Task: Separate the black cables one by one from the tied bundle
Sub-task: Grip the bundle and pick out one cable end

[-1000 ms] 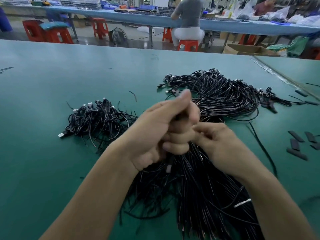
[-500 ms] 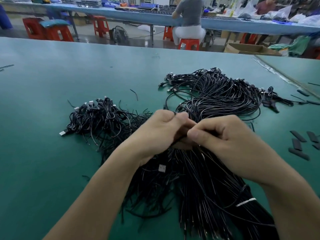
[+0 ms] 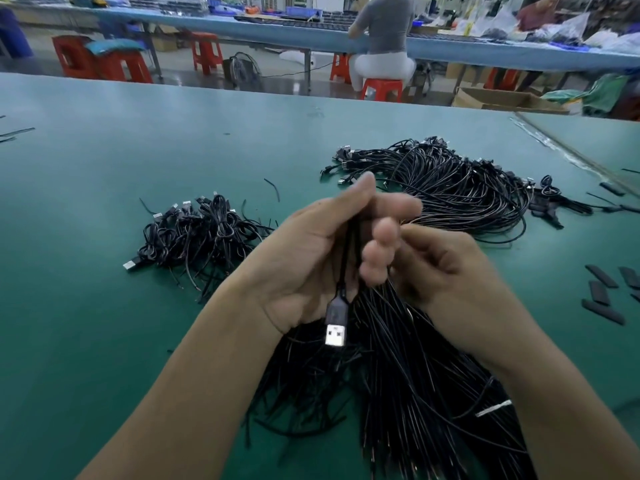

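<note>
Head view, looking down at a green tabletop (image 3: pixel 104 341). Left hand (image 3: pixel 304 258) raised over the middle of it, fingers curled tight round one black cable (image 3: pixel 346 261). Cable down through the fist, plug (image 3: pixel 336 332) dangling out below the heel of the palm, metal end facing the camera. Right hand (image 3: pixel 450 275) just beside it on the right, fingers curled in, tips right up against the left fingers. Pretty blurred there, so can't tell between a pinch on a strand and nothing at all.

Bundle (image 3: pixel 415 393) right underneath both hands, fanned out toward the near edge, white tie (image 3: pixel 493 408) round it under the right forearm. Loose ends splayed out on its left side.

Off toward the left edge, well apart from the hands: a small pile (image 3: pixel 201 237) of coiled cables, plugs sticking out. Behind the hands toward the far right corner: a bigger heap (image 3: pixel 450 188) of looped cables, near side partly hidden by the fingers. Few black strips (image 3: pixel 601 292) near the right edge, couple of wire bits (image 3: pixel 17 131) at the far left.

Past the far edge: a person (image 3: pixel 384 32) seated on a red stool (image 3: pixel 382 90) at a blue bench (image 3: pixel 242 26), back to the camera, plus more red stools, a fan (image 3: pixel 242 69) on the floor and a cardboard box (image 3: pixel 502 100).
</note>
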